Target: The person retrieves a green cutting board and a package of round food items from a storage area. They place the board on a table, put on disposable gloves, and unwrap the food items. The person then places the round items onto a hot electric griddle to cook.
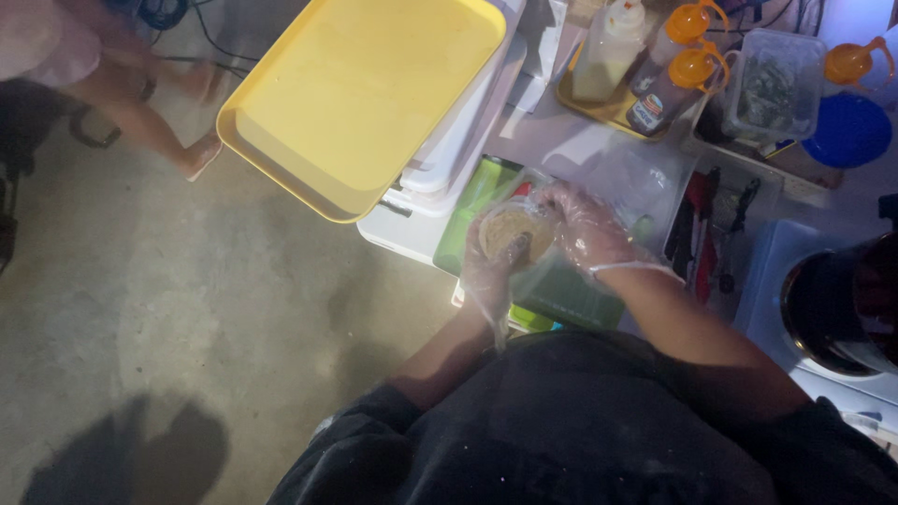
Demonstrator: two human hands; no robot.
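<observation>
Holding a round flat piece of food [506, 234], pale and perhaps a small tortilla or dough disc, the person keeps it between both hands above the near edge of the table [561, 140]. The left hand [488, 273], in a thin clear glove, is under and at the left side of the disc, cupping it from below. The right hand [587, 227], also gloved, comes from the right and its fingers close on the upper right rim. So the disc lies just between the two hands, touching both, and a little nearer to the palm of the left one. It has no real long axis (it is round), and its face is tilted up toward the camera. A clear plastic wrap or bag seems to be around it, but this is hard to tell in the dim light.

Under the hands lies a green flat thing [561, 292]. A yellow tray [365, 93] sticks out over the floor, well apart on the left. Sauce bottles with orange caps [683, 65] stand at the far side.
</observation>
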